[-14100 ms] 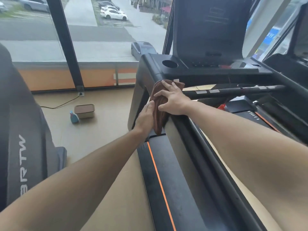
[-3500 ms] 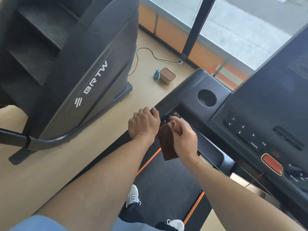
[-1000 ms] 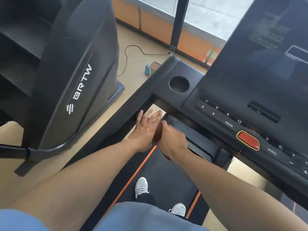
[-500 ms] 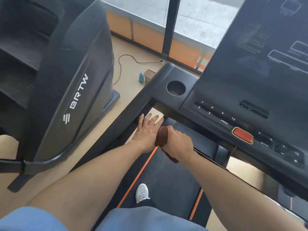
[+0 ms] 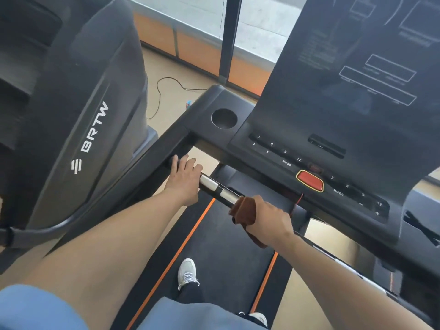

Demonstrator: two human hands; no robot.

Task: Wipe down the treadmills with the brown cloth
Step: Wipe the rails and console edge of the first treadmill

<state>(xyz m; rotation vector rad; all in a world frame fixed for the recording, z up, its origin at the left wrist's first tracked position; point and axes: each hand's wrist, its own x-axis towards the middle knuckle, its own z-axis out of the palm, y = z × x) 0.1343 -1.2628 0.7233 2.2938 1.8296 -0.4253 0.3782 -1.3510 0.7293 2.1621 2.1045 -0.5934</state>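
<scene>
Head view: my right hand (image 5: 271,219) has its fingers curled round the brown cloth (image 5: 245,214), wrapping it about the treadmill's crossbar (image 5: 215,186) to rub every side; my left hand (image 5: 184,178) rests loosely open near the bar's left end, steadying me.

Blue sleeve (image 5: 35,308), blue shirt, bare forearms, white lace-up sneakers (image 5: 187,272).

I'm looking into a gym. A treadmill (image 5: 238,234) with an orange-edged belt, numbered console buttons (image 5: 276,148) and a red stop button (image 5: 310,181) fills my view, beside a dark machine marked BRTW (image 5: 90,129) and a street-facing window (image 5: 259,25).
</scene>
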